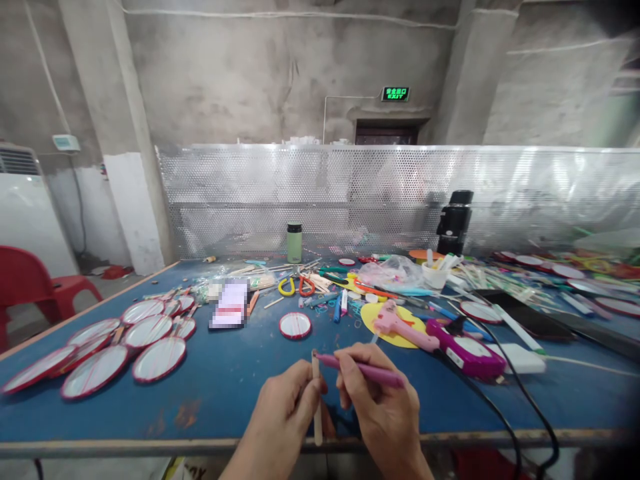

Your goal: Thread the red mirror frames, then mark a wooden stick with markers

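My left hand (pixel 290 407) is closed around a flat wooden craft stick (pixel 318 430), held upright near the front edge of the table. A pink marker pen (pixel 377 375) lies in the grip of my right hand (pixel 377 407). Its tip meets the top end of the stick, where a dark mark shows. Just beyond my hands sits a small round white disc with a red rim (pixel 295 325). To the right, a pink glue gun (pixel 400 325) rests on a yellow oval piece (pixel 370 321), beside a magenta device (pixel 465 348).
Several red-rimmed discs (pixel 159 359) lie at the left, near a phone (pixel 230 304). Scissors (pixel 296 287), markers and loose sticks crowd the middle. A green bottle (pixel 295 243) and black flask (pixel 455 223) stand before a perforated metal screen (pixel 280 193). Black cables (pixel 520 387) cross the right side.
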Demonstrator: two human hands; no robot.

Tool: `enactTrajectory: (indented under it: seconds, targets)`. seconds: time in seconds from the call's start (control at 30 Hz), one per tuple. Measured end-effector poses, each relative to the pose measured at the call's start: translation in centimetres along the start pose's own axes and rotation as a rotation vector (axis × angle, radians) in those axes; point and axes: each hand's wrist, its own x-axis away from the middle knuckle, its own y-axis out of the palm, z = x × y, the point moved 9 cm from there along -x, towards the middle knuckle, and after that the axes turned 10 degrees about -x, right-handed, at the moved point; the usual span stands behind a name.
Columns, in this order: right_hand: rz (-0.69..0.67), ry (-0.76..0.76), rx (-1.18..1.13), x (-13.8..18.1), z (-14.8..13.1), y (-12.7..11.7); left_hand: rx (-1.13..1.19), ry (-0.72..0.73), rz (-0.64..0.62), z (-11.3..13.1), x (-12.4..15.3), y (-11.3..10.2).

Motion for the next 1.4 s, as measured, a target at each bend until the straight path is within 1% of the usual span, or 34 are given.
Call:
enactTrajectory:
  seconds: [0.13, 0.3, 0.57, 0.77, 0.9, 1.03, 1.13, 1.4]
  targets:
    - [-0.007, -0.02, 0.019, -0.01, -0.11, 0.05, 0.012, 0.002, -0.001, 0.3, 0.0, -0.05]
    - [0.045, -0.022, -0.015, 0.01, -0.33, -0.34, -0.022, -0.008, 0.006, 0.38, 0.16, -0.19]
    - [0.0, -0.014, 0.022, -0.06, -0.15, 0.04, -0.001, 0.017, 0.011, -0.04, 0.05, 0.0]
    - [0.049, -0.018, 0.003, 0.07, -0.14, -0.42, 0.015, -0.006, -0.003, 0.13, 0.17, 0.04]
    - [0.033, 0.006, -0.009, 0.08, -0.25, -0.08, 0.025, -0.01, -0.003, 0.21, 0.19, 0.02]
    - [0.091, 0.059, -0.038, -0.01, -0.38, -0.1, 0.023, -0.003, 0.0, 0.18, 0.2, 0.04]
    - [0.123, 0.061, -0.043, -0.07, -0.52, -0.28, 0.02, -0.005, 0.006, 0.09, 0.22, -0.01]
    - [0.049, 0.013, 0.007, -0.29, -0.67, -0.22, 0.011, 0.004, 0.009, 0.02, 0.09, -0.03]
